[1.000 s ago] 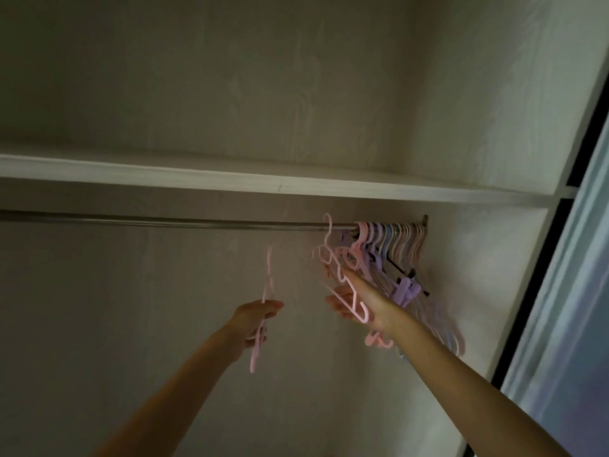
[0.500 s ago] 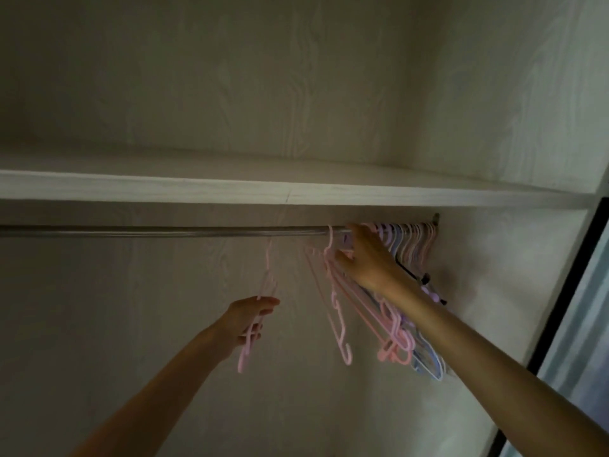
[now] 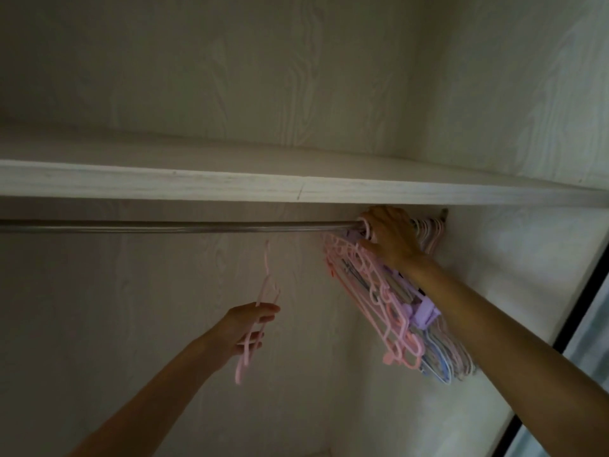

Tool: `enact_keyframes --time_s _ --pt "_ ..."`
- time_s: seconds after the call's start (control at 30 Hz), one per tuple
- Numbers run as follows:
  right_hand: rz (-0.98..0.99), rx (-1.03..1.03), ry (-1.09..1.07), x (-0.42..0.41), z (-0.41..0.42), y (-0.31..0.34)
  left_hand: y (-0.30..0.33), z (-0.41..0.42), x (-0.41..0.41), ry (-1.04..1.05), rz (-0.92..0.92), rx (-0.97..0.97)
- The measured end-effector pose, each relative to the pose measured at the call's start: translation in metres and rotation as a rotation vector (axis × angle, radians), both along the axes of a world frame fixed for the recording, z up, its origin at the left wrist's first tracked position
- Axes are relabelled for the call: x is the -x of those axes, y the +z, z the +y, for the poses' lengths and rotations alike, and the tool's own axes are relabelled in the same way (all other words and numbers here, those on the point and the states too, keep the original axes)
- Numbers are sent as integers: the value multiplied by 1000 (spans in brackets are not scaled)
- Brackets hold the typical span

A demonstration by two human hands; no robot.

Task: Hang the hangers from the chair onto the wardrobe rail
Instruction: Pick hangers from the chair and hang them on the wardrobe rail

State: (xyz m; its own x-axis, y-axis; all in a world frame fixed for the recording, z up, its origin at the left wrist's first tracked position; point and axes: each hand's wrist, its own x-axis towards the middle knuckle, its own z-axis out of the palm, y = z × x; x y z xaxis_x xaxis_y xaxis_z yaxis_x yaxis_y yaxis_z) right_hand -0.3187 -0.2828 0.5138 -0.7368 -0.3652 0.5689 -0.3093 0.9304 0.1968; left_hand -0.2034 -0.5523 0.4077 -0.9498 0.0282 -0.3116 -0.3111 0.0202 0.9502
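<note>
The right hand (image 3: 390,237) covers the wardrobe rail (image 3: 184,226) where the nearest hooks sit, so its grip cannot be told. Right of that hand, the hanging hangers (image 3: 395,311) overlap too densely to count. Below the rail, the pink hanger (image 3: 263,291) in the left hand (image 3: 247,331) is motion-blurred. The rail runs off the left edge; both forearms are cut off below

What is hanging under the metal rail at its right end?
A bunch of hangers, mostly pink, some purple and blue, hangs from the rail. The right hand covers most of their hooks, so how they sit there is hidden.
</note>
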Motion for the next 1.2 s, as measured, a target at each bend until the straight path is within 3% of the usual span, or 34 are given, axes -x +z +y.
enact_keyframes --time_s 0.13,0.23,0.3,0.37,0.5,0.57,0.83,0.93,1.0,1.07,1.2 --pt "-71 81 -53 0 11 2 5 5 1 -21 29 28" --pt "9 132 -9 -9 2 3 9 9 -1 -28 52 53" --pt "42 330 95 -31 -16 -6 11 16 -8 -35 66 100" --pt "-200 520 141 -61 -42 -24 8 26 -14 -25 83 154" --pt "-927 595 18 -90 -85 -59 -1 45 -28 -45 121 285" --pt "-1071 733 16 -94 -93 -64 -3 50 -35 -70 165 362" --pt "-875 890 3 -86 -93 -61 3 58 -53 -161 336 626" --pt "-805 936 25 -81 -78 -51 28 36 -50 200 492 711" --pt "-726 944 44 -77 -69 -40 44 16 -38 390 764 938" --pt "-607 840 35 -71 -63 -27 55 0 -17 379 946 1200" --pt "-415 453 -79 -52 -72 -16 67 -7 11 192 834 1552"
